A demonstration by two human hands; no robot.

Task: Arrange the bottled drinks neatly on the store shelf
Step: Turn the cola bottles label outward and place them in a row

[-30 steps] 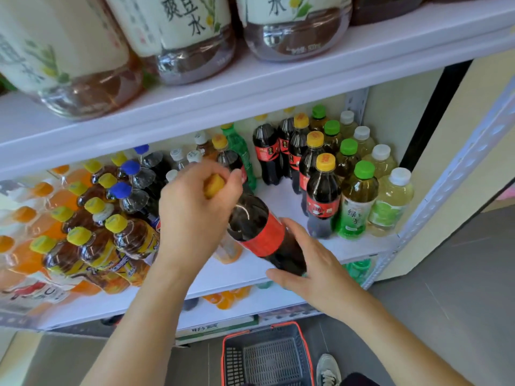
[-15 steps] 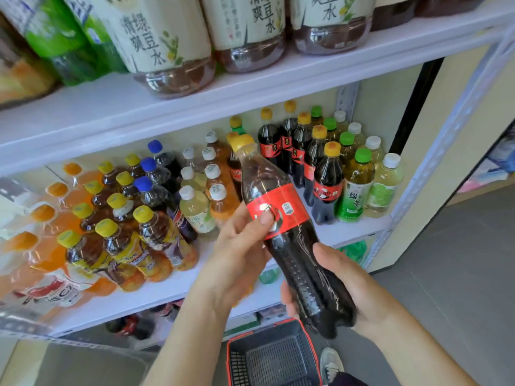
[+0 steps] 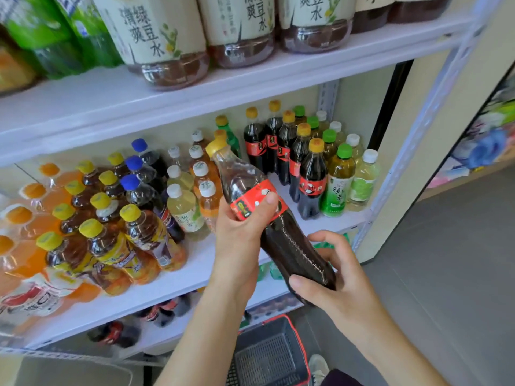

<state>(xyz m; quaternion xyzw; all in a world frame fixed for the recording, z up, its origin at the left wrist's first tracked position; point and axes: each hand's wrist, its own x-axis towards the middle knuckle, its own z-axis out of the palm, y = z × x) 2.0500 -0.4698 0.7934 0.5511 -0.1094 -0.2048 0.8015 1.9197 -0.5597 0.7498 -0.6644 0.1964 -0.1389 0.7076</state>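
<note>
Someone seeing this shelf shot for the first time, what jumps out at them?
The tilted cola bottle at centre, red label and yellow cap, with the left hand gripping its label and the right hand holding its base. Behind it, matching colas stand in rows at the right of the middle shelf, and large pale-labelled bottles line the shelf above.

Left hand (image 3: 239,235): wrapped round the cola bottle (image 3: 289,252) at its label, thumb across the front.
Right hand (image 3: 337,277): fingers curled round the bottle's base, cupping it from below.
Forearms: bare, both angled up to the bottle.
</note>
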